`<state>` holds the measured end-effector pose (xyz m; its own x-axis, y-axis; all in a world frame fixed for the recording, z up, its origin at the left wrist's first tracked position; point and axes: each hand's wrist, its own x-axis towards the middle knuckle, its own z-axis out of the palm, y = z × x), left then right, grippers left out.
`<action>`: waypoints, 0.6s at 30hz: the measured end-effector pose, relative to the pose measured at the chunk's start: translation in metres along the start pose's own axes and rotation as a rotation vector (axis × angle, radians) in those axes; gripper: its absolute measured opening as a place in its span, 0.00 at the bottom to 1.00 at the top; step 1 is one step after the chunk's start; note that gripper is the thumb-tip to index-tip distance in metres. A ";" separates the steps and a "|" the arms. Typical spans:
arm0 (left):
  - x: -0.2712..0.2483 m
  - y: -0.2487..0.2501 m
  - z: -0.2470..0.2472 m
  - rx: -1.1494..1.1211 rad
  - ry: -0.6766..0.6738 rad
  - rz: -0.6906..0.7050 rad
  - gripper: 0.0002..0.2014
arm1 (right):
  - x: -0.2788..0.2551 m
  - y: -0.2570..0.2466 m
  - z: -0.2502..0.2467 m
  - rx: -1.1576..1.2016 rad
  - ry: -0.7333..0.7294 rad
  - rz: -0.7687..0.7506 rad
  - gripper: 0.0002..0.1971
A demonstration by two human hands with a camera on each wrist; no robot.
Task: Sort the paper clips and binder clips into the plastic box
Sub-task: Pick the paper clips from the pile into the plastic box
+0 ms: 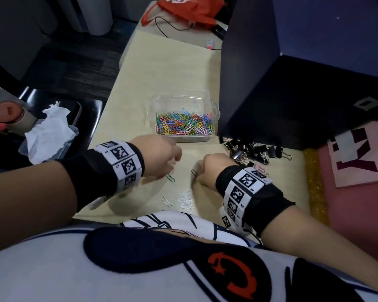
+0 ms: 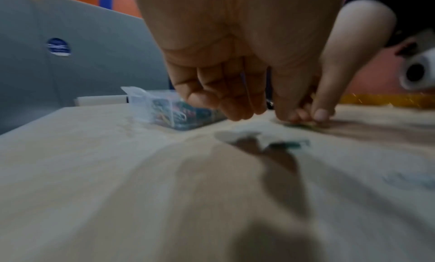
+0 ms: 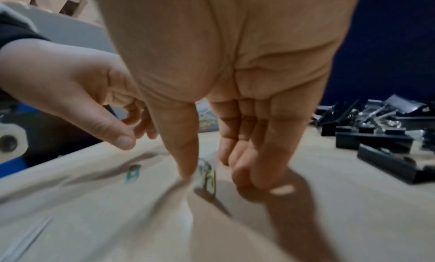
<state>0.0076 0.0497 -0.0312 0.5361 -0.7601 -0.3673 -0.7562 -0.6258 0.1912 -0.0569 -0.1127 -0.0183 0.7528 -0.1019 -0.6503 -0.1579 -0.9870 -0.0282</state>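
A clear plastic box (image 1: 213,110) with several coloured paper clips stands mid-desk, blurred in the left wrist view (image 2: 139,102). Black binder clips (image 1: 256,149) (image 3: 376,135) lie heaped to its right. My left hand (image 1: 162,158) (image 2: 226,102) hovers with loosely curled fingers and holds nothing, just above a green paper clip (image 1: 170,178) (image 3: 133,173). My right hand (image 1: 210,168) (image 3: 212,173) reaches down to the desk. Its thumb and curled fingers close round a yellow-green paper clip (image 3: 208,178) (image 1: 194,173) that is tipped up on its edge.
A pale paper clip (image 1: 166,201) lies near the desk's front edge. A dark partition (image 1: 260,73) rises right of the box, over the binder clips. A chair with tissues (image 1: 50,131) stands left of the desk. An orange bag (image 1: 190,9) lies at the far end.
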 end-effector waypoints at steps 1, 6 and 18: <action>-0.001 0.001 0.005 0.035 -0.068 0.018 0.14 | -0.001 -0.001 0.006 0.011 0.015 -0.016 0.12; -0.002 0.007 0.021 0.111 -0.108 0.048 0.10 | 0.000 -0.009 0.025 0.018 0.074 -0.057 0.12; -0.006 -0.002 0.022 0.147 -0.031 -0.156 0.11 | -0.009 -0.027 0.048 0.159 0.120 -0.255 0.33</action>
<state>-0.0027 0.0590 -0.0497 0.6409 -0.6486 -0.4106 -0.7126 -0.7016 -0.0039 -0.0898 -0.0789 -0.0484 0.8493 0.1226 -0.5135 -0.0459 -0.9518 -0.3032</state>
